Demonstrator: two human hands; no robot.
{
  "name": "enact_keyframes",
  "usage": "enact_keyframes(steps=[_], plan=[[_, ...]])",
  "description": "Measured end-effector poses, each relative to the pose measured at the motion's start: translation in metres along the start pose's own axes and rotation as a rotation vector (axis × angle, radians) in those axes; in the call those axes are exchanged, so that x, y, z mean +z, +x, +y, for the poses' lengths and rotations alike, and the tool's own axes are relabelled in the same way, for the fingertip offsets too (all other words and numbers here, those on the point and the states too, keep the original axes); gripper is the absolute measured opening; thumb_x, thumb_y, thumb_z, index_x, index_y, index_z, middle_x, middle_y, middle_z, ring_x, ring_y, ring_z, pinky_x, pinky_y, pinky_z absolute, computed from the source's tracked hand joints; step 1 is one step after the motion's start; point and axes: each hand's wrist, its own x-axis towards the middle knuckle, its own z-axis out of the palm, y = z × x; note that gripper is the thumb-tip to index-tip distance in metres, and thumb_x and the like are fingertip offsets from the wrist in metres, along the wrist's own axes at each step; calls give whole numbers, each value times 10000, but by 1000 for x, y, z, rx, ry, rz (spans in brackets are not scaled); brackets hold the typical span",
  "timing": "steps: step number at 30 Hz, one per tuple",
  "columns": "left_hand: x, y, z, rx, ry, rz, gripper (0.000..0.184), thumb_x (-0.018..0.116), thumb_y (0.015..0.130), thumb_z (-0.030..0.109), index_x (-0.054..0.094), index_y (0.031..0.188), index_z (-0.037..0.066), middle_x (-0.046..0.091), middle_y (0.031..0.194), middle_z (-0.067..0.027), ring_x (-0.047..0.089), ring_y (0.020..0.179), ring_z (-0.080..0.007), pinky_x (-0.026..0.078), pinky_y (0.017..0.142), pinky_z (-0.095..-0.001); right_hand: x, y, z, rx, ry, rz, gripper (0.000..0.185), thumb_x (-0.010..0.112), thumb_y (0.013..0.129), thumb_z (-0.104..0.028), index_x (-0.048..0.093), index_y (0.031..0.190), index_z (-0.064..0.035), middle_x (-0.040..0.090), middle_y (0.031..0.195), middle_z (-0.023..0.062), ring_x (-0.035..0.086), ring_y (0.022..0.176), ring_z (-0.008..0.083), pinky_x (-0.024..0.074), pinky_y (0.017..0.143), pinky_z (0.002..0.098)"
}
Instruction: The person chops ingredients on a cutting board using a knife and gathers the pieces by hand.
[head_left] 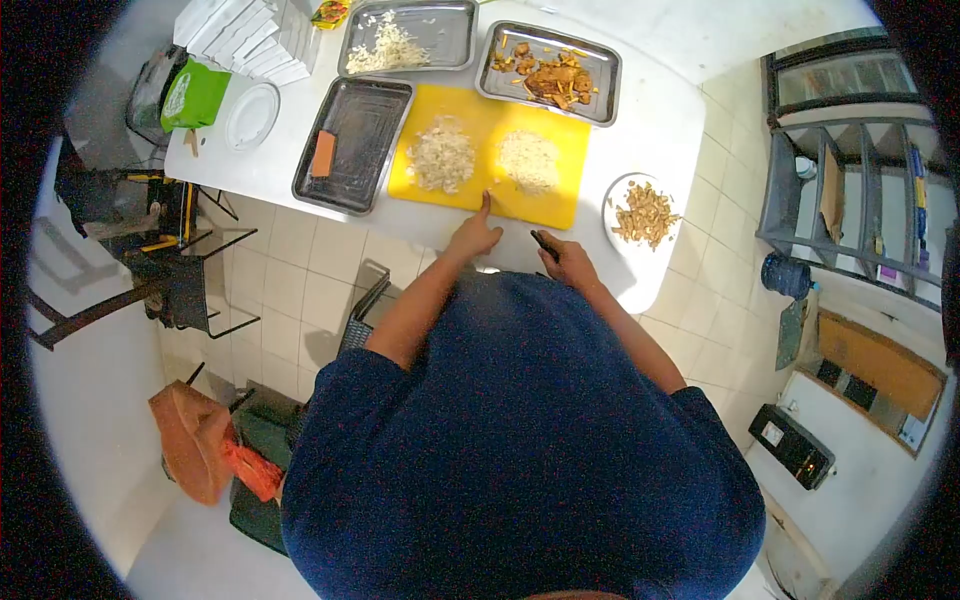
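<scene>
Your two bare forearms reach forward from your body, angling inward. Your left hand has its index finger stretched straight ahead, the thumb out to the side and the other fingers folded under (as if pointing). Your right hand, near the left but apart from it, has its fingers curled closed in a grip.

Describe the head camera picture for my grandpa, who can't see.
A person's left hand points a finger at a yellow board holding two piles of chopped food; the right hand holds something dark. Three trays and two plates sit nearby.
</scene>
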Motion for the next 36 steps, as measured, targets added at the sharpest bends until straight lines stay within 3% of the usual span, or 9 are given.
enact_keyframes(steps=[4,7,10,13,19,22,25,31,36], plan=[[0,-4,3,58,-15,31,1004,551,815,302,-175,1499,197,652,643,-160,636,508,-260,554,610,-382,12,5,8,-105,61,56,411,597,886,-229,573,1285,-130,662,943,250,651,852,417,512,753,456],[2,1,4,52,56,40,1006,546,821,286,-198,1490,174,659,687,-181,636,517,-265,554,610,-382,16,17,4,-122,74,47,417,596,888,-221,563,1292,-125,664,959,242,654,867,412,514,760,450],[-5,-3,6,49,-38,-12,1010,548,822,276,-203,1487,154,666,730,-200,637,527,-263,553,598,-375,21,24,3,-291,98,171,419,597,889,-222,558,1292,-119,666,968,234,654,865,409,514,751,444],[-6,-7,15,-16,-56,-34,1012,548,822,268,-209,1483,150,670,766,-214,643,539,-265,550,591,-370,1,9,-12,-70,55,18,433,601,887,-225,550,1305,-121,667,971,233,659,875,399,516,754,437],[-3,-6,12,-1,-88,-12,1020,555,813,266,-203,1485,148,671,774,-225,650,554,-287,550,618,-377,3,4,-8,-23,98,-13,460,614,875,-234,547,1322,-149,668,931,244,672,871,381,521,768,427],[0,0,8,-6,-44,-9,1042,560,805,261,-230,1475,155,671,801,-250,662,587,-313,553,639,-394,9,6,0,-39,87,-45,448,571,886,-273,538,1318,-156,653,974,264,642,880,429,512,783,520],[4,5,1,60,-18,-5,1068,559,797,245,-276,1452,130,665,821,-283,671,619,-334,553,649,-416,12,10,0,-34,20,-25,438,612,875,-241,563,1300,-143,670,895,235,670,817,382,517,725,437],[2,3,10,76,-114,-42,1093,564,794,211,-325,1416,71,655,794,-292,664,593,-334,555,616,-410,6,20,-11,-73,-67,-6,416,597,884,-246,563,1291,-167,661,833,224,656,773,392,511,701,470],[-1,-2,17,-31,-204,-110,1089,554,832,202,-380,1384,113,656,772,-271,653,533,-305,554,555,-394,3,10,-6,-53,-15,23,423,589,886,-282,563,1297,-187,669,871,214,657,779,392,512,708,473]])
